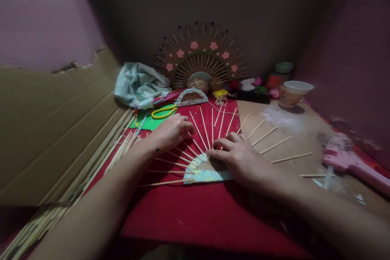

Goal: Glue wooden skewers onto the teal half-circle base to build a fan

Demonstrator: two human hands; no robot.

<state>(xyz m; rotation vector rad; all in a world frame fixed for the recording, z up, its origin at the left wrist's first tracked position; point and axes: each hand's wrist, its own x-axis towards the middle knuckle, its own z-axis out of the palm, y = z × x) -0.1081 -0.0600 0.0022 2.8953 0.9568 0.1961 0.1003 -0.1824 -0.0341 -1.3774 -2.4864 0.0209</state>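
Note:
A half-round cardboard piece with a light blue patterned edge (207,175) lies on the red cloth (198,215), with several thin wooden sticks (210,128) fanning out from it. My right hand (240,158) lies flat on the half-round, fingers stretched out and pressing it down. My left hand (172,130) sits at the upper left of the fan, fingers curled around one of the sticks there.
A finished stick fan with pink flowers (201,59) stands at the back. Near it lie a pale cloth (140,83), yellow scissors (164,111) on green paper, twine balls, a paper cup (294,93) and a pink tool (350,160). Spare sticks (91,174) line the cardboard wall.

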